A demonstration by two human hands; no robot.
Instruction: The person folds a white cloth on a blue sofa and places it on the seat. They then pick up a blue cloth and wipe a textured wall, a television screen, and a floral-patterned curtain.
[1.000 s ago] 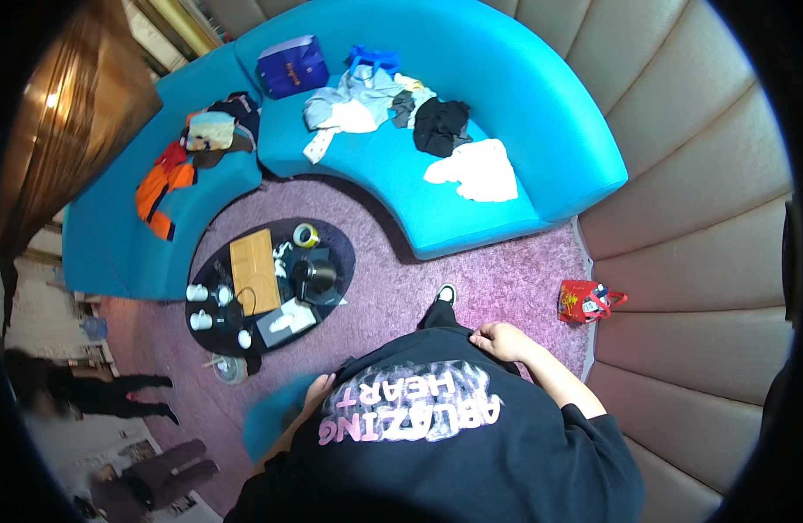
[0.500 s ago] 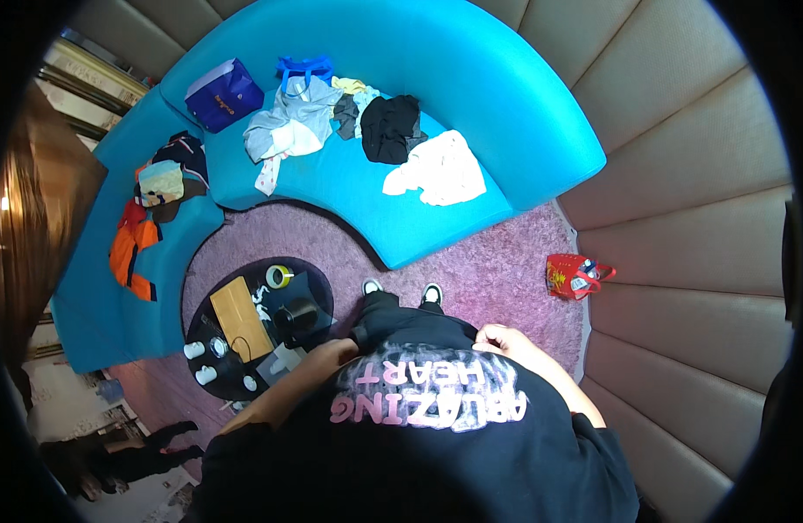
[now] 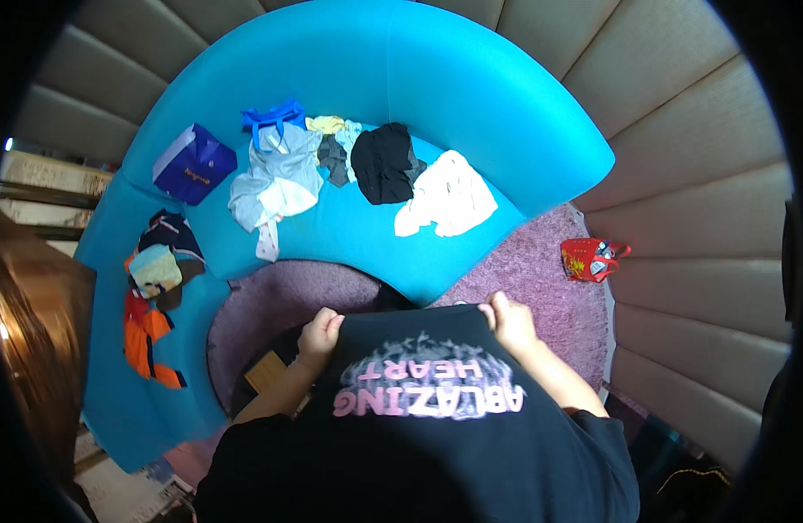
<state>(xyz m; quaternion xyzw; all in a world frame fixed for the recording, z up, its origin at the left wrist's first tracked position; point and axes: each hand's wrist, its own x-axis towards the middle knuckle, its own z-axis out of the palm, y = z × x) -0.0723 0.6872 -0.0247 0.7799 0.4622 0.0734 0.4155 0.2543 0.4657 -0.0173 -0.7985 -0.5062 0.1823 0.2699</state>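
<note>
Black printed T-shirt (image 3: 427, 392) held spread below the face, left hand (image 3: 318, 334) grip closed on its upper left edge, right hand (image 3: 508, 321) grip closed on its upper right edge, one curved blue sofa (image 3: 471, 96) beyond, one white garment (image 3: 445, 196), one black garment (image 3: 382, 162), one red bag (image 3: 589, 259) on purple rug (image 3: 541, 270)

Single head-worn fisheye view, looking steeply down from above the person's chest toward the floor ahead. The black shirt (image 3: 427, 410) held out by both hands fills the lower centre, very near the lens. The curved blue sofa (image 3: 471, 96) arcs across the upper half, farther off. Straight wall panels bend toward the dark circular rim. No second view is present.
</note>
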